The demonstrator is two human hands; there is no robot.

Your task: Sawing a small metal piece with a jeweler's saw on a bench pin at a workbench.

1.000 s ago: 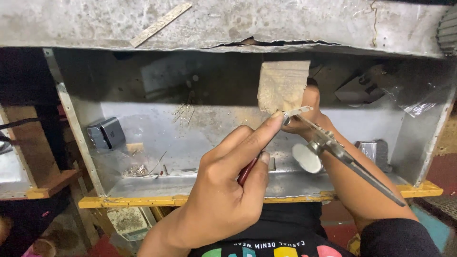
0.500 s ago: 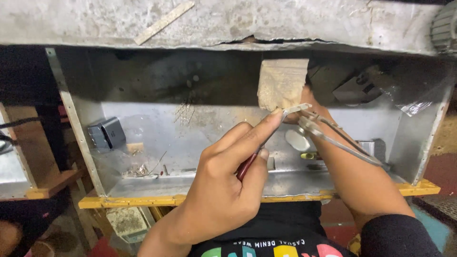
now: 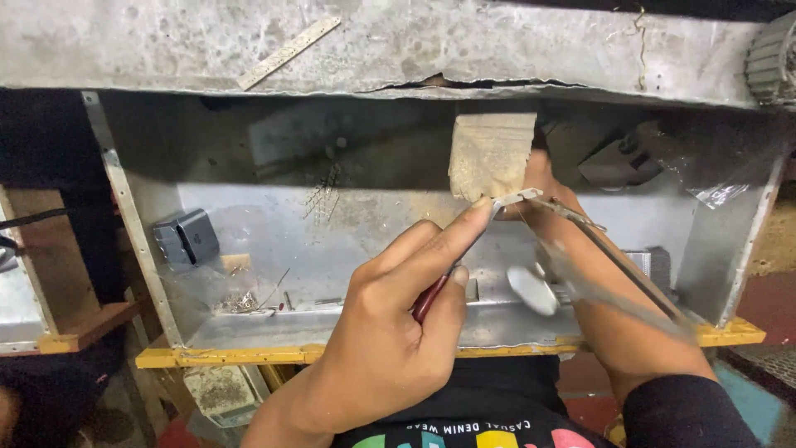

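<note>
My left hand (image 3: pixel 390 332) is in the middle, closed around a red-handled tool (image 3: pixel 427 300). Its index finger stretches up to a small thin metal piece (image 3: pixel 516 199) at the lower edge of a worn wooden block (image 3: pixel 491 153). My right hand (image 3: pixel 572 249) comes in from the lower right and sits just behind that piece. It grips a long thin metal tool (image 3: pixel 613 265) that slants down to the right and is blurred by motion. What the tool's tip is touching I cannot make out.
Below the hands lies a metal tray (image 3: pixel 274 224) with a yellow wooden front edge (image 3: pixel 249 355). In it are a grey box (image 3: pixel 186 236), metal scraps (image 3: pixel 236 303) and a white oval thing (image 3: pixel 531 290). A flat metal strip (image 3: pixel 286 51) lies on the bench top.
The long tool in my right hand has shifted up and then back down along the metal piece and is now blurred. My left hand has hardly moved.
</note>
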